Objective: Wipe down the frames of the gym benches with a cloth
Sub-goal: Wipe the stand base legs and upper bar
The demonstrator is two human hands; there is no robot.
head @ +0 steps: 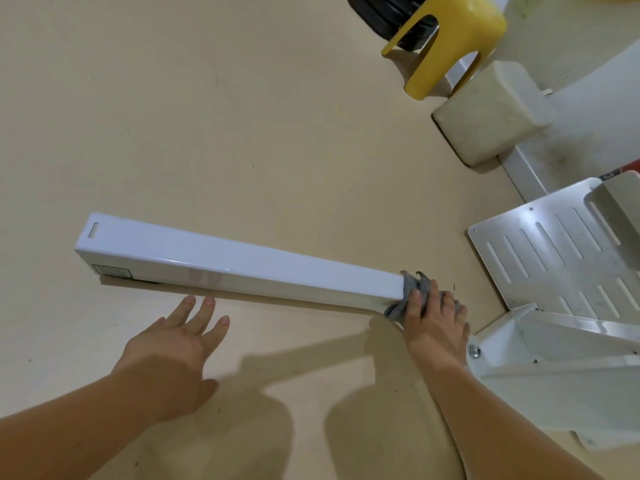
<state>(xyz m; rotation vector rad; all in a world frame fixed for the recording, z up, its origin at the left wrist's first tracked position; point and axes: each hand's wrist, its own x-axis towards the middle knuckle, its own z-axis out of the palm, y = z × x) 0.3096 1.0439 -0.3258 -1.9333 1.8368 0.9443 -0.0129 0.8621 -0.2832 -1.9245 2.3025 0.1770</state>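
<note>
Head view: a person crouches over the floor (242, 116) to clean a gym bench's white frame bar (225, 261), which runs from 9 o'clock toward 4 o'clock. The right hand (433, 320) curls its fingers over a grey cloth (409, 285) and presses it on the bar's inner end, beside the bolted bracket (540, 355) at 4 o'clock. The left hand (180, 337) hangs at 7 o'clock near the bar, fingers spread, holding nothing.

The bar's top shines, but whether from wiping cannot be told. The job seems partly done at best. With the cloth at one end, the bar's length toward 9 o'clock may need a pass. The bracket and the smudged slotted plate (561, 251) at 3 o'clock look unwiped. A yellow stool (457, 39) stands at 1 o'clock.
</note>
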